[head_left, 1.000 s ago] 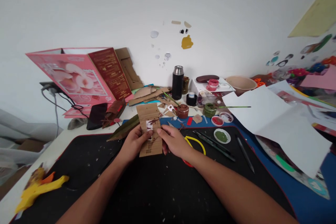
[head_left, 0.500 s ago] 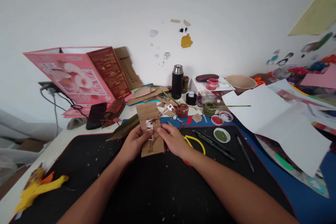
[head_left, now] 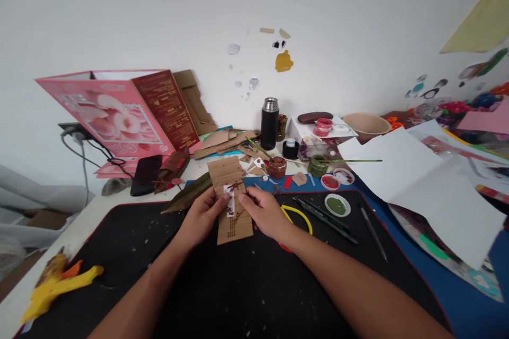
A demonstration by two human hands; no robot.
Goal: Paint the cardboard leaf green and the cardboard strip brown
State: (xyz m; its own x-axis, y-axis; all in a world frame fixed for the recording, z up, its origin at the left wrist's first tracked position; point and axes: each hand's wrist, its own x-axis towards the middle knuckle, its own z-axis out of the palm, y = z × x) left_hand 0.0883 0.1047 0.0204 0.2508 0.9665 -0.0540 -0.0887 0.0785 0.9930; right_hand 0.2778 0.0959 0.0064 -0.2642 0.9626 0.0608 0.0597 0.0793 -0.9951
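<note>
Between both hands I hold a brown piece of cardboard upright, with a white label and dark printing on its face. My left hand grips its left edge, thumb on the front and fingers behind. On the opposite edge my right hand pinches it the same way. Behind my left hand lies a long dark green painted piece. Yellow-handled scissors rest on the mat just right of my right hand, partly covered by it.
A black mat covers the desk front. A yellow glue gun lies at the left. Behind stand a pink box, a black thermos, a brown paint jar and a green paint jar. White paper sheets spread at right.
The cardboard has tilted slightly, its lower end swinging a little to the right and nearer me. Both hands keep their hold on it.
</note>
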